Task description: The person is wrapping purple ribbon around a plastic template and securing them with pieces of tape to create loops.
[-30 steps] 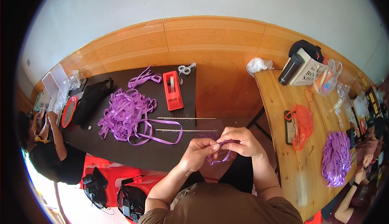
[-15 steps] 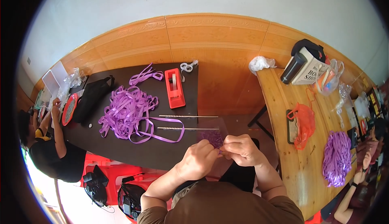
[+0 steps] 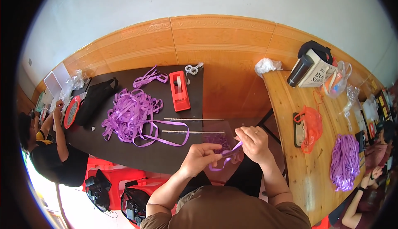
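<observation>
As the seated person in the brown shirt bends over their lap, the right hand (image 3: pixel 253 144), thumb and fingers closed together, pinches a narrow purple ribbon (image 3: pixel 234 149) just off the near right corner of the dark table (image 3: pixel 124 154). The ribbon slants down from that pinch toward the left hand (image 3: pixel 201 158) and drops in a small loop below the gap between the two, above the dark-trousered knees. The left thumb and forefinger point at it from the other side, but I can't tell from up here whether they're closed on it or only next to it. Just beyond the fingers, by the table's edge, sits something see-through with purple inside, perhaps a bag (image 3: pixel 215 138). Over on the dark table lies a tangled purple heap (image 3: pixel 128 115), with one loose loop stretching right across the left ends of two thin metal rods (image 3: pixel 193 132). Behind these stand a red tape dispenser (image 3: pixel 182 104) and, near it, a smaller purple bunch (image 3: pixel 149 77). A black pouch (image 3: pixel 97 104) lies farther left, beside a red oval dish (image 3: pixel 71 112), where a co-worker in black (image 3: pixel 58 160) sits. To the right, the wooden table (image 3: pixel 298 179) carries a thick purple bundle (image 3: pixel 345 162), an orange-red plastic bag (image 3: pixel 311 129) and a dark flask (image 3: pixel 299 70).
</observation>
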The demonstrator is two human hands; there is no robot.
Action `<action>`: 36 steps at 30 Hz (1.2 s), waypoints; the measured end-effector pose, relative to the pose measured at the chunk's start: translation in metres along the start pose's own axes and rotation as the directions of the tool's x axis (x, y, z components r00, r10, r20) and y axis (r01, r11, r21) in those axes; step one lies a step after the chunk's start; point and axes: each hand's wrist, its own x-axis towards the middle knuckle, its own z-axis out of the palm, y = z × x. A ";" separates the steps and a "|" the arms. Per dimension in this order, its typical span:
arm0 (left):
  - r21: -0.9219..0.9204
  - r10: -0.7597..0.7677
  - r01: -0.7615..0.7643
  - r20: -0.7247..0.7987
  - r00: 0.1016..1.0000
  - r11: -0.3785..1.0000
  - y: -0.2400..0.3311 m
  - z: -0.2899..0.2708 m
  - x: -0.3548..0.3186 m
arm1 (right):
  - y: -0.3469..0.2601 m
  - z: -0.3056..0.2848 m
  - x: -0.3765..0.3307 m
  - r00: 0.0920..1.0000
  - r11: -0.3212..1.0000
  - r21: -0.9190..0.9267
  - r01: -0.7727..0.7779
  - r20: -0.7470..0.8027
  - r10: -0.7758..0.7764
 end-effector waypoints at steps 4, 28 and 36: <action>-0.129 -0.187 0.215 0.197 0.962 0.968 -0.013 0.002 0.001 | 0.008 0.004 0.004 0.997 0.993 -0.092 -0.068 0.033 0.071; -0.574 0.216 -0.197 -0.036 0.976 0.795 0.043 -0.021 0.034 | -0.022 0.089 -0.150 0.412 -0.121 0.431 -0.894 0.898 0.154; -0.425 0.160 -0.161 -0.039 0.986 0.891 0.028 -0.020 0.037 | -0.047 0.090 -0.170 0.370 -0.154 0.400 -0.904 0.910 0.189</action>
